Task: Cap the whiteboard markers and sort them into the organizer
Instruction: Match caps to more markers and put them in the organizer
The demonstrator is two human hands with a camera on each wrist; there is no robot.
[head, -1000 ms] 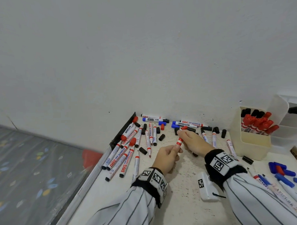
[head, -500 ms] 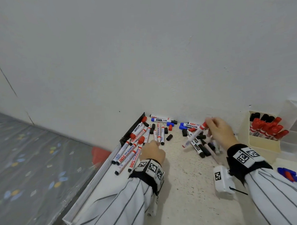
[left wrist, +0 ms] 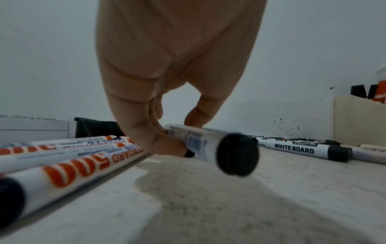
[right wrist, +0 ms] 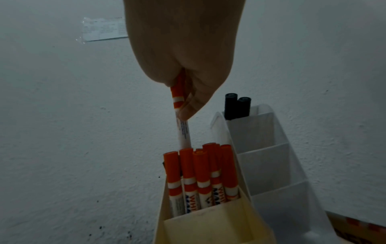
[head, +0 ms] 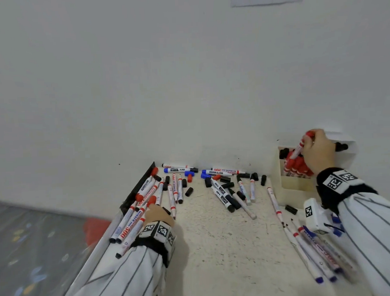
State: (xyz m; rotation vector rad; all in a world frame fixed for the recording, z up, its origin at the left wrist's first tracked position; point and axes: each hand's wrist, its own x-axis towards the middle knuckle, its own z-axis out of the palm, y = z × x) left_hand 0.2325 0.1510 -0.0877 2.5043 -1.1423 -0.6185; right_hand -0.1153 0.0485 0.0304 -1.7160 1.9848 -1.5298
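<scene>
My right hand (head: 310, 146) pinches a capped red marker (head: 299, 147) by its cap end. The marker points down into the cream organizer (head: 296, 184). In the right wrist view its barrel (right wrist: 183, 132) dips behind several capped red markers (right wrist: 200, 175) standing in that compartment. My left hand (head: 157, 213) is down on the table at the left pile. In the left wrist view its fingers (left wrist: 167, 145) grip a white marker with a black end (left wrist: 211, 148), just off the table. Its tip is hidden by the hand.
A white tiered organizer (right wrist: 269, 161) beside the cream one holds two black markers (right wrist: 237, 107). Loose markers and caps (head: 227, 191) lie along the wall. Blue markers (head: 317, 254) lie front right. A black rail (head: 138, 186) marks the table's left edge.
My right hand has carried the red marker from the table's middle up and right to the cream organizer. My left hand let go of it, moved left and took a marker from the pile.
</scene>
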